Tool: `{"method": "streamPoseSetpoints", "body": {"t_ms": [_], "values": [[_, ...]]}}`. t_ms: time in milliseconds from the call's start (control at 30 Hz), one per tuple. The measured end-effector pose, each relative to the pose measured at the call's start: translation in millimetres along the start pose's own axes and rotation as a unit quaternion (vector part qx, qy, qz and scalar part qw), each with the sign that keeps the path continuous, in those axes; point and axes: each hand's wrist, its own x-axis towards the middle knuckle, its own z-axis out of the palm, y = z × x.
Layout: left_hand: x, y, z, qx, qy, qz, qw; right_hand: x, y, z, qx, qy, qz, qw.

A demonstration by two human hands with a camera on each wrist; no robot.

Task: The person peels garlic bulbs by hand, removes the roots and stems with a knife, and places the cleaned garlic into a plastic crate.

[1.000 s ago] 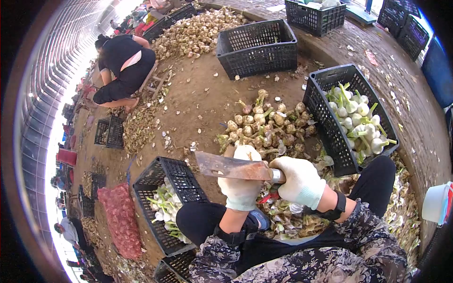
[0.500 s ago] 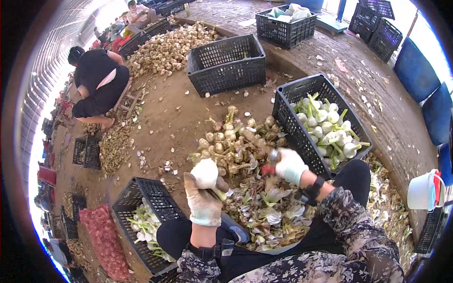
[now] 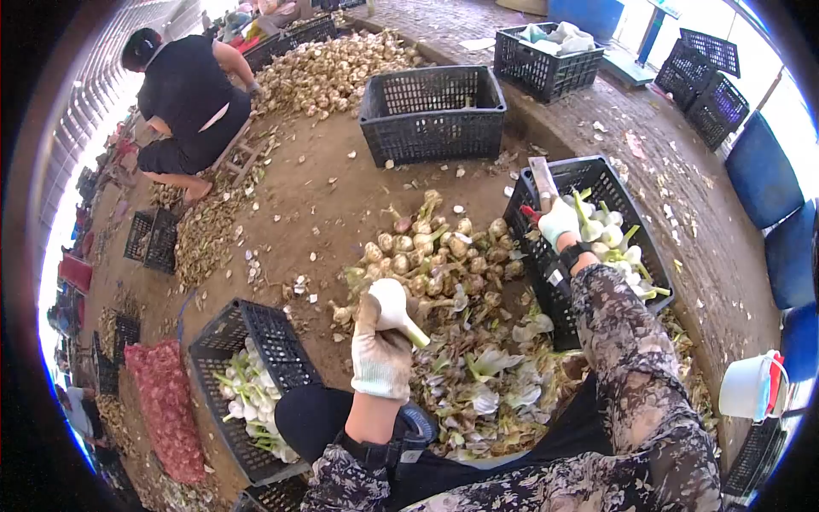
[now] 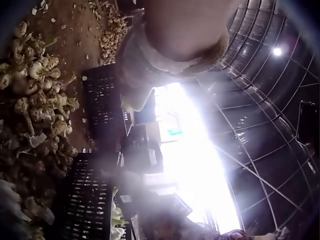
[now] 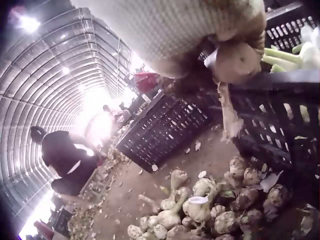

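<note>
The gloved left hand [image 3: 381, 354] grips a peeled white garlic bulb [image 3: 389, 300] whose trimmed stem points down to the right. In the left wrist view a pale stem end [image 4: 137, 102] sticks out below the glove [image 4: 165, 57]. The gloved right hand [image 3: 560, 222] holds a knife [image 3: 542, 179], its blade pointing up, at the left side of the right crate [image 3: 533, 256] of peeled garlic [image 3: 610, 235]. In the right wrist view, the rounded handle end [image 5: 235, 62] shows in the glove [image 5: 175, 35]. Unpeeled garlic [image 3: 435, 256] lies between the hands.
Loose peelings [image 3: 486, 384] cover the ground before the knees. Another crate of peeled garlic [image 3: 256, 375] stands at the left, beside a red net sack [image 3: 166, 410]. Farther off are an empty-looking crate [image 3: 433, 119] and a crouching person [image 3: 188, 102]. A white bucket [image 3: 749, 388] stands right.
Both hands were together at the knife and bulb, then parted. The right hand has moved up and right to the crate with the knife, while the left still holds the bulb.
</note>
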Motion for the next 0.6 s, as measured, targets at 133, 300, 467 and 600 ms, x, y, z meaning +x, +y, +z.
{"method": "streamPoseSetpoints", "body": {"t_ms": [133,300,467,600], "values": [[-14.8,3.6,20.3,-0.010,-0.010,-0.041,0.999,-16.5,1.2,-10.1,0.030,0.002,-0.068,0.997],[2.8,-10.7,1.6,0.002,-0.003,-0.017,1.000,-29.3,11.9,-15.9,0.204,-0.076,-0.033,0.975],[-0.5,-12.1,11.0,-0.027,0.019,-0.039,0.999,-117.9,7.8,-44.5,0.059,0.109,-0.089,0.988],[-3.3,-23.6,23.6,0.038,0.044,-0.065,0.996,-209.8,62.3,-7.1,0.126,-0.430,-0.220,0.866]]}}
